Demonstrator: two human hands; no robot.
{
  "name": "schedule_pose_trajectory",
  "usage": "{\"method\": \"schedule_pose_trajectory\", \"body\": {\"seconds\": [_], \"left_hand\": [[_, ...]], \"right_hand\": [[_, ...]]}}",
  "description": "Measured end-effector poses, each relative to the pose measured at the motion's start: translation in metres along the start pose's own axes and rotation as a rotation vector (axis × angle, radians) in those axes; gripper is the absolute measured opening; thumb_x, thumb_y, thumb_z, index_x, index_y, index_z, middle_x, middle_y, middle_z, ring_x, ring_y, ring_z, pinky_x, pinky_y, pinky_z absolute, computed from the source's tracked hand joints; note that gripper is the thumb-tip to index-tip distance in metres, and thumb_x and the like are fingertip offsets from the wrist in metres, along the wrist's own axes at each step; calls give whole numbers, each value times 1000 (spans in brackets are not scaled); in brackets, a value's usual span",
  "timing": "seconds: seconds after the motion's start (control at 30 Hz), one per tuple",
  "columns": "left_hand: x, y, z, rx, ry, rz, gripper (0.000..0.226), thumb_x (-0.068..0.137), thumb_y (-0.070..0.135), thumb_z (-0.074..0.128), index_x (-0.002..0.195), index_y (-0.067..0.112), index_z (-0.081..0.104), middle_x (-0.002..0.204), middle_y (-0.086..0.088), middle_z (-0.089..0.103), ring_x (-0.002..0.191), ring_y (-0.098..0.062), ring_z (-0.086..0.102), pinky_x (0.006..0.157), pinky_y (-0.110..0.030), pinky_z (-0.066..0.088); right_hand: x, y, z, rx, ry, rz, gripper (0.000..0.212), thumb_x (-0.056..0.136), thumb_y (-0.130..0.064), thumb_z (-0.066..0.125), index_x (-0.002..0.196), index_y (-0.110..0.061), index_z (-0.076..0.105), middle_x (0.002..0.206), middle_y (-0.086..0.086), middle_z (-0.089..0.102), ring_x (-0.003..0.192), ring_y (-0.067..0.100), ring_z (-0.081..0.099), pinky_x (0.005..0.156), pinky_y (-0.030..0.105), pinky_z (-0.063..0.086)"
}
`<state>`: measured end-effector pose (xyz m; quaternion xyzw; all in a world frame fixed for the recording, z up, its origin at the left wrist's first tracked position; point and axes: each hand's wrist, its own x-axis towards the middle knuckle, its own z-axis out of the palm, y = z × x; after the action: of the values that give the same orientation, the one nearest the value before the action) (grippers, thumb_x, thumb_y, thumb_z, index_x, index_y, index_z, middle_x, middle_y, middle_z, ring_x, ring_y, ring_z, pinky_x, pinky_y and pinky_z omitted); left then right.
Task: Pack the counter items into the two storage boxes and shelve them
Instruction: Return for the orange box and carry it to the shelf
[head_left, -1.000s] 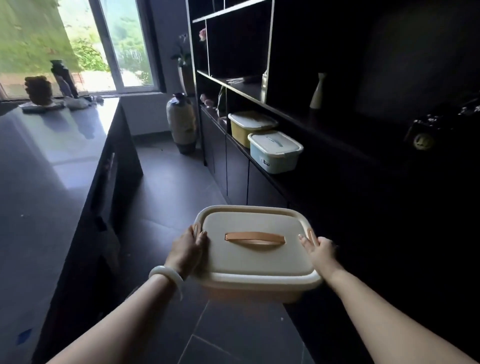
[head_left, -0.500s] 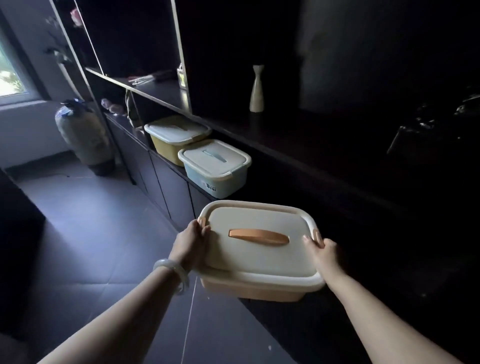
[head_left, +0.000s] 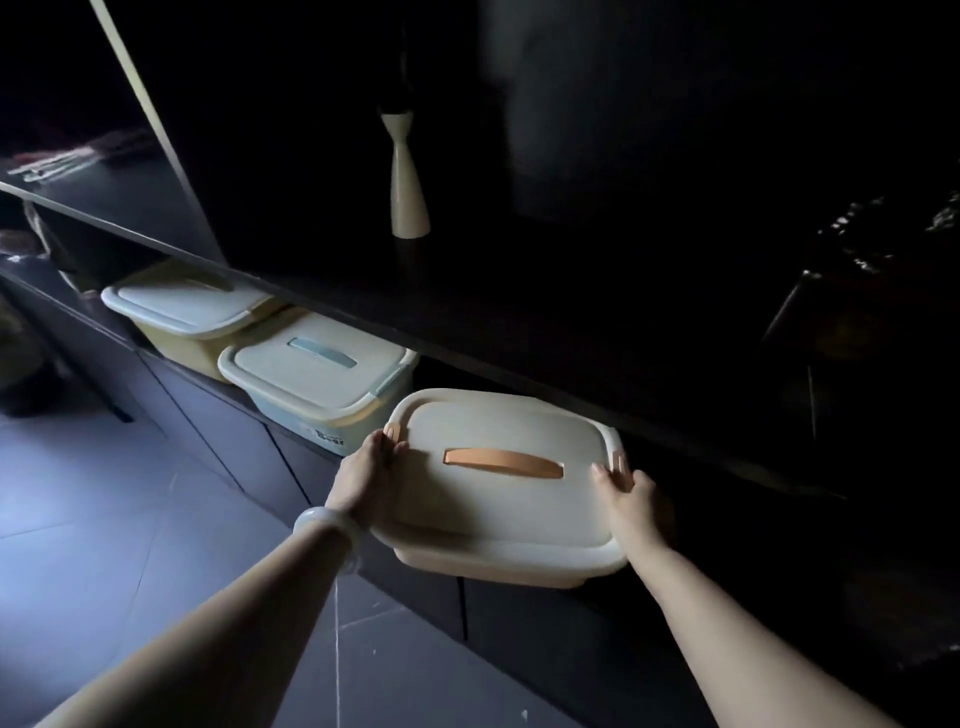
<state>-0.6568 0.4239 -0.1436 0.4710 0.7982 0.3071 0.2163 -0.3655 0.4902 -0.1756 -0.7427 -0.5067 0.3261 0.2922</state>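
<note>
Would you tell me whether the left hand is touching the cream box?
Touching: head view shows the left hand gripping the cream box by its side.

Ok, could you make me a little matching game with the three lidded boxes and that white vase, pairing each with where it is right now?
Things:
1. orange-handled box
2. blue-handled box
3. yellow box
4. white vase

Places:
A. upright on the upper shelf
B. held between the left hand and right hand
C. leftmost on the lower shelf
D. on the lower shelf, just right of the yellow box

Pairs: 1-B, 2-D, 3-C, 4-A.
</note>
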Motion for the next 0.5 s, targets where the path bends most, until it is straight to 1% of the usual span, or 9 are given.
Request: {"method": "schedule_pose_trajectory", "body": {"seconds": [0.13,0.2,0.27,0.43,0.5], "left_hand": [[31,-9,9,-29,-77,55,26,99,35,49,101,10,55,100,-12,67,92,-29,58,74,-30,35],[44,-13,12,-90,-108,76,23,98,33,52,100,11,57,97,-8,66,89,-24,57,75,-28,35],[56,-18,16,-141,-133,89,21,98,32,53,99,11,57,93,-5,66,88,-21,56,75,-28,35],[78,-24,22,-186,-138,130,25,97,32,53,98,8,58,85,-3,63,80,-26,54,71,-28,35],[81,-27,24,-186,-142,118,30,97,36,53,90,6,56,79,-5,61,76,-28,52,67,-30,34]], "right_hand": [[-1,-3,5,-54,63,73,56,86,-56,59,105,-4,64,99,18,68,89,36,65,74,35,51],[-3,-3,10,-65,93,118,58,84,-59,59,107,-5,64,100,17,68,89,35,65,74,36,52],[-7,-3,15,-63,126,151,60,84,-60,58,108,-6,63,101,16,68,90,35,65,75,37,53],[-12,-8,25,-51,194,203,49,84,-58,57,94,-11,63,93,12,68,84,33,65,72,36,53],[-14,-9,28,-58,220,231,47,84,-58,57,94,-12,63,93,12,68,83,32,64,69,34,51]]}}
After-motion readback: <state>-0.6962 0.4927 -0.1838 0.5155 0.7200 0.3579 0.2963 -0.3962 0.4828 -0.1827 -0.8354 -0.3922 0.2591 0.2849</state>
